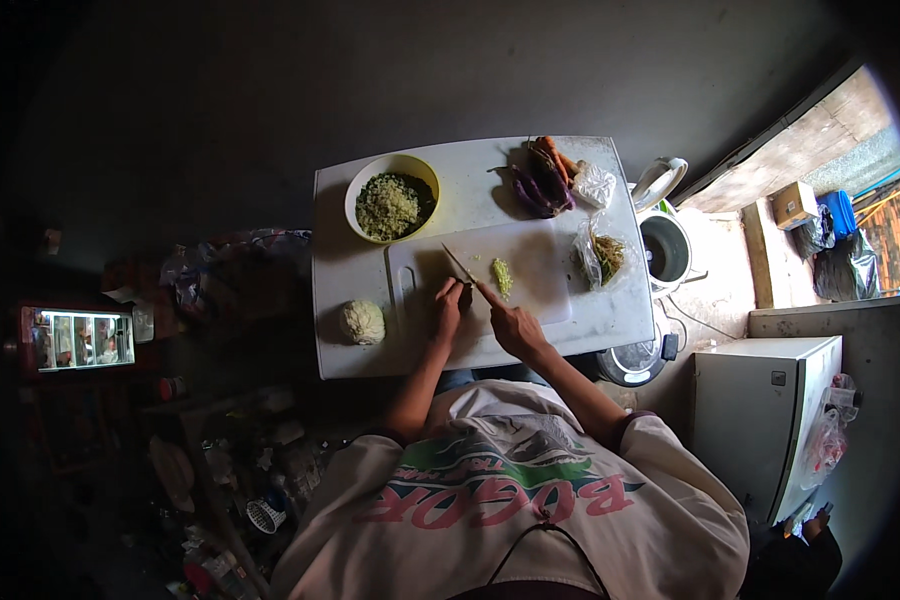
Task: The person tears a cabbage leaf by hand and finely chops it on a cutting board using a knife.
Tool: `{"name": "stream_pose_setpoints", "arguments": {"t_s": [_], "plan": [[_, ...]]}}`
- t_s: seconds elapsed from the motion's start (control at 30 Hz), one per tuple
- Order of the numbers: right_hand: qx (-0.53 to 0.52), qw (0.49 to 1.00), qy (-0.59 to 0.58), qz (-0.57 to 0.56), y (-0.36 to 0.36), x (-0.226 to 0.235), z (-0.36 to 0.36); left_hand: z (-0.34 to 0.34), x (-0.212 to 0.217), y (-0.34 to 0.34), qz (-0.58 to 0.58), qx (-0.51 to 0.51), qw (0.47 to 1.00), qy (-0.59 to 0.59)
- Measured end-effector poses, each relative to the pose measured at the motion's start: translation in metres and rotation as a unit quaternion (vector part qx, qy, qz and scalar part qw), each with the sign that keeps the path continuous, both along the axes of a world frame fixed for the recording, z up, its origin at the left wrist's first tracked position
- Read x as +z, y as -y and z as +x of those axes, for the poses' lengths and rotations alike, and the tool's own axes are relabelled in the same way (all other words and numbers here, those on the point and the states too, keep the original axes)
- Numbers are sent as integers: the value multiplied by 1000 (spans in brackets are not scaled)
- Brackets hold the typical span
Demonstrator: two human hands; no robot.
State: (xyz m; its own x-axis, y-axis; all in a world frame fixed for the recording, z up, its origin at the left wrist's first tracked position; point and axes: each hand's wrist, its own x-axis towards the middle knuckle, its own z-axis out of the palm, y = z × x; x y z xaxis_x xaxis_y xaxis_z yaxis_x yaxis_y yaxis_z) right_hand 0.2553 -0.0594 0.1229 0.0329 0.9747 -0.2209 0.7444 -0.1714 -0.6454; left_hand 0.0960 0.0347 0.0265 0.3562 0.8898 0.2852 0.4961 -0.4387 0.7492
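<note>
My right hand (516, 330) grips a knife (460, 262) by its handle, with the blade angled up and left over a white cutting board (540, 300). Close to the blade's left side, my left hand (451, 304) has its fingers curled together; whatever they may hold is too small to make out. A small heap of chopped pale-green vegetable (502, 278) lies on the board, right of the knife. Beyond the board stands a yellow bowl (352, 208) of chopped greens with pale bits on top. A round, pale cabbage (363, 322) sits left of the board.
Purple eggplants (538, 192) and carrots (547, 152) lie at the white table's (460, 165) far right, by a clear plastic bag (594, 186). Another bag with greens (606, 257) is at the right edge. Beside the table are an open rice cooker (667, 250) and a white fridge (750, 410).
</note>
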Motion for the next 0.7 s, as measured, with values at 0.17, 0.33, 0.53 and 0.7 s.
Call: {"name": "stream_pose_setpoints", "arguments": {"t_s": [0.17, 0.33, 0.53, 0.7], "plan": [[-26, 999, 21, -3, 37, -19, -1, 9, 9, 7, 46, -6, 999, -21], [-29, 999, -18, 14, 7, -10, -1, -5, -7, -2, 37, -10, 999, -14], [-26, 999, -11, -33, 30, -15, -3, 1, 2, 4, 24, -6, 1000, -15], [-14, 999, 1, 37, -9, -31, 1, 3, 10, 6, 39, -7, 999, -27]]}}
